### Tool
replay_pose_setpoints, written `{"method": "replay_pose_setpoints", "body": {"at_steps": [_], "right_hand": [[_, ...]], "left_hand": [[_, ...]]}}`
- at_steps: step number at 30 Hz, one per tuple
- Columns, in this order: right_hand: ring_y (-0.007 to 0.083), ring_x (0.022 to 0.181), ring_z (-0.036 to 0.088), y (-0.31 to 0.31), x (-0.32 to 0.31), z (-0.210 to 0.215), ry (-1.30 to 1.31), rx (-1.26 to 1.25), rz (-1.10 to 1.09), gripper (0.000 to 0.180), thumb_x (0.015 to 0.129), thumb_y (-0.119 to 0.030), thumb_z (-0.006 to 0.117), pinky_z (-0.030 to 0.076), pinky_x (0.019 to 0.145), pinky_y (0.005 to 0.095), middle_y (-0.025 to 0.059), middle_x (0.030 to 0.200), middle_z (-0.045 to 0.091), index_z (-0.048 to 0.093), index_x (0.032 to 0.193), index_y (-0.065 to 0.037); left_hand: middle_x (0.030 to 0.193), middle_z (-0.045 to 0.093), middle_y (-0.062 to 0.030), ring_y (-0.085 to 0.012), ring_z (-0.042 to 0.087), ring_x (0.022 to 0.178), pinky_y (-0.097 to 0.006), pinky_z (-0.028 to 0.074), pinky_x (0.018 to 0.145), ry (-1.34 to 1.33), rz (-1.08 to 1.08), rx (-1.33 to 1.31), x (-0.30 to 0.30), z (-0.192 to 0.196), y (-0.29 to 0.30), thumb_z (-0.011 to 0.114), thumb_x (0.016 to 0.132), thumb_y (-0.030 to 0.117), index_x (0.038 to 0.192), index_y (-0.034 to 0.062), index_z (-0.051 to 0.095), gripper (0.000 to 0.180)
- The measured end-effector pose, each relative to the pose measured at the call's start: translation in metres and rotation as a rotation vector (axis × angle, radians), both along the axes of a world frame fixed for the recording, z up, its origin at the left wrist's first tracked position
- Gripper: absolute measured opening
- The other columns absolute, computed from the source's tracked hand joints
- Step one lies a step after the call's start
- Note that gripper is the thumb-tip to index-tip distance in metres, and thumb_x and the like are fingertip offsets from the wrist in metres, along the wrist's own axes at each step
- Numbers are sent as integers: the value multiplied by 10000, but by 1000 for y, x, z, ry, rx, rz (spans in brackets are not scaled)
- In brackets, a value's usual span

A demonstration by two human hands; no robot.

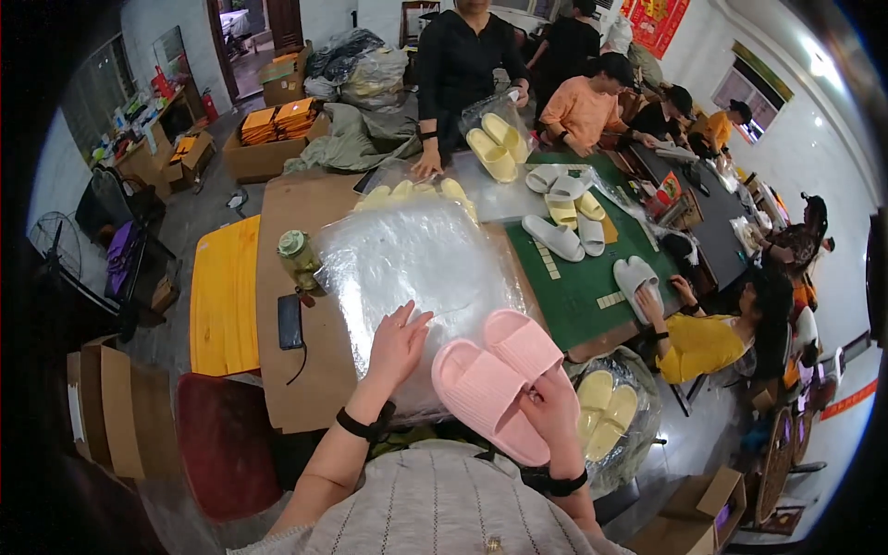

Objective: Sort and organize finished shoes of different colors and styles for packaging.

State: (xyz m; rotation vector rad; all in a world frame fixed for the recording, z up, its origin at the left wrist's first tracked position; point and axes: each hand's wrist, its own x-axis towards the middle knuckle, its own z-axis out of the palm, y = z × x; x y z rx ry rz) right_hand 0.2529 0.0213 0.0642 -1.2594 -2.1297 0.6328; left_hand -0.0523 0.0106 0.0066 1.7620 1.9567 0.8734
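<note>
The left hand [398,344] reaches forward with fingers spread flat, palm down. The right hand [552,404] is curled closed in a grip, forearm bent inward.

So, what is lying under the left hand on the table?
The left hand rests flat on a stack of clear plastic bags. The wooden table shows around the stack. What lies beneath the bags is covered by their glare, so I cannot tell.

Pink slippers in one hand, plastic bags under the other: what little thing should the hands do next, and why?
Probably the left hand should peel up the top sheet of the stack of clear plastic bags. It already lies flat on that stack, while the right hand holds the pair of pink slippers together just beside it, and bagged yellow slippers sit nearby.
</note>
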Motion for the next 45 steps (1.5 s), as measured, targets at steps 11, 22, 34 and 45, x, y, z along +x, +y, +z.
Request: {"method": "replay_pose_setpoints", "body": {"at_steps": [11, 22, 34, 45], "right_hand": [[231, 646, 541, 8, 31, -14, 202, 45, -237, 109, 761, 22, 670, 426, 571, 304, 119, 852, 582, 622, 859, 22], [156, 773, 588, -5, 30, -20, 114, -30, -44, 388, 707, 90, 573, 437, 637, 239, 99, 1042, 630, 672, 1074, 10], [259, 670, 626, -16, 1, -4, 69, -59, 112, 179, 722, -72, 687, 503, 596, 349, 107, 937, 626, 650, 890, -22], [322, 697, 642, -17, 5, 9, -53, -154, 78, 176, 766, -133, 709, 512, 614, 404, 151, 865, 622, 656, 889, -19]], "left_hand": [[1395, 531, -197, -430, 437, 1327, -465, 375, 1090, 48, -172, 47, 7, -6, -14, 725, 815, 442, 1324, 97, 579, 632], [1205, 678, -106, -350, 599, 1148, -423, 491, 967, -47, -5, 101, 11, -17, -2, 693, 843, 214, 1037, 107, 749, 228], [1255, 645, -170, -289, 639, 1047, -337, 500, 910, -535, 64, -55, 12, -4, 5, 642, 879, 162, 1125, 70, 726, 276], [1229, 638, -233, -361, 604, 1149, -384, 488, 956, -476, 80, 17, 18, 13, 0, 575, 942, 196, 1130, 50, 712, 274]]}}
